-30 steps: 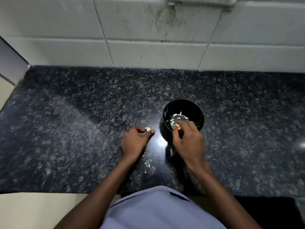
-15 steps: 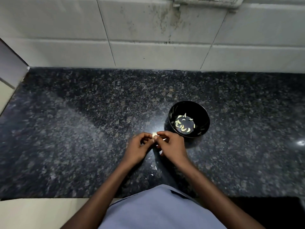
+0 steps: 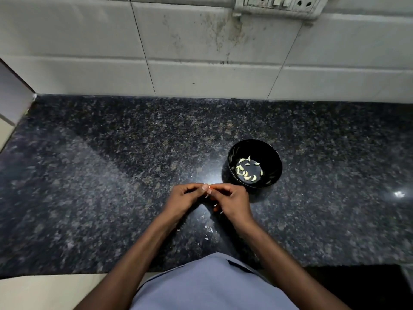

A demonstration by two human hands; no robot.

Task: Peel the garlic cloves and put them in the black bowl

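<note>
Granite counter point(image 3: 111, 175) runs wide and dark from the tiled wall point(image 3: 201, 70) at the back to its near edge just in front of the person's blue shirt point(image 3: 212, 285). Black bowl point(image 3: 274, 153) stands upright on it, right of centre, with bare stone open on every side: a broad stretch to its left, a narrower one to its right, and room behind it up to the tiles. Peeled cloves point(image 3: 245, 172), pale crescents, lie scattered on the bowl's floor pointing various ways.

Just left of and nearer than the bowl, both hands meet fingertip to fingertip. Left hand point(image 3: 185, 200) and right hand point(image 3: 232, 202) have fingers curled, pinching a small garlic clove point(image 3: 208, 186) between them; it is mostly hidden, so its long axis cannot be told. Right hand nearly touches the bowl's near wall. Skin flakes point(image 3: 209, 229) lie on the stone nearer than the hands.
</note>
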